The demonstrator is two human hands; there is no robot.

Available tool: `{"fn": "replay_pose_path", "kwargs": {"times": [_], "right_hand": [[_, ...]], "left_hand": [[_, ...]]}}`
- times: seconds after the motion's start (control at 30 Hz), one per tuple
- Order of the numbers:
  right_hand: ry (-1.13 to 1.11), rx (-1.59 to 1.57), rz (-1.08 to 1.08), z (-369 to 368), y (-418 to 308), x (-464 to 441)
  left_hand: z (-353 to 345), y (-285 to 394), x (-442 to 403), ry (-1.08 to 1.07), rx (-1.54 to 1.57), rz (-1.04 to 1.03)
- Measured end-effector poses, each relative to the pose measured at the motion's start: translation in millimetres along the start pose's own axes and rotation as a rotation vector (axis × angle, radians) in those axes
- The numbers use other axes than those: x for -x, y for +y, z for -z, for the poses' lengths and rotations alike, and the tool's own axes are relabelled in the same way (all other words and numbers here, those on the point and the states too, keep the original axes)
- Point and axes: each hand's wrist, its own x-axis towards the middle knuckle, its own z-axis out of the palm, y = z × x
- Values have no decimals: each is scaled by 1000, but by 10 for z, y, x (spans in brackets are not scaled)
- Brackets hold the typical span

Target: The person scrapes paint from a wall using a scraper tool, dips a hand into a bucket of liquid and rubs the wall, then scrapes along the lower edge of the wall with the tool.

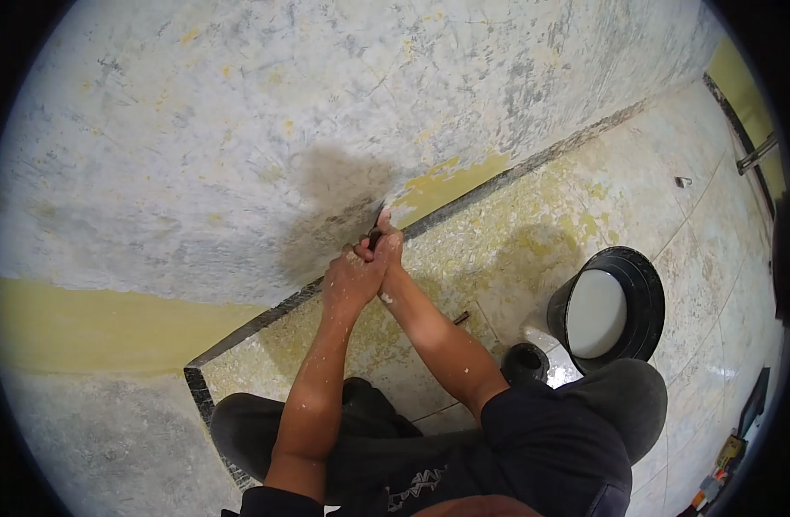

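Note:
Both hands are together low on the wall [240, 164], at the edge of a remaining yellow paint patch [460, 183]. My right hand [391, 248] is closed round the dark handle of a scraper [377, 231], one finger stretched along it towards the wall. Against it, my left hand [350, 280] is closed too, its fingers curled at the handle's lower end. The scraper's thin blade meets the wall beside the patch; much of the tool is hidden by the fingers. White flecks dot both hands and forearms.
A black bucket [650, 302] with whitish liquid stands right of my knee, near a small dark container [524, 365]. Yellow paint flakes [533, 207] cover the floor along the dark skirting strip [490, 185]. A small metal object [684, 182] lies farther right; tools [729, 452] lie lower right.

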Motion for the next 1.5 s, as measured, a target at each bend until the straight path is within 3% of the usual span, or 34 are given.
{"fn": "replay_pose_path", "kwargs": {"times": [0.1,0.17,0.23,0.3,0.5,0.6,0.77,1.1,1.23,1.3,1.33,1.43,1.5], "right_hand": [[-38,52,-29,68,15,-54],[53,-44,4,69,-69,-153],[65,-83,-1,13,-250,-138],[84,-125,-7,53,-282,-130],[56,24,59,136,-303,-190],[26,81,24,208,-459,-218],[-111,3,167,243,-764,-418],[-12,9,-75,230,-142,-153],[-12,119,32,340,-281,-363],[-70,66,220,324,-427,-404],[-3,-2,159,290,-509,-385],[-138,-62,167,292,-598,-438],[-87,-120,94,348,-525,-450]], "left_hand": [[-5,23,-27,-29,6,33],[-42,118,-60,-65,9,51],[-104,213,-127,-25,-20,-105],[-186,202,-139,-30,-18,-94],[-202,278,-97,-45,-8,-55],[-315,379,-152,-53,34,-90],[-394,691,-237,-48,-19,-129],[-223,160,-14,-37,13,30],[-352,240,-113,-35,13,-43],[-382,362,-287,-67,-28,-68],[-401,401,-311,-102,-67,-91],[-354,532,-241,-85,-58,-80],[-333,462,-196,-73,-16,-88]]}}
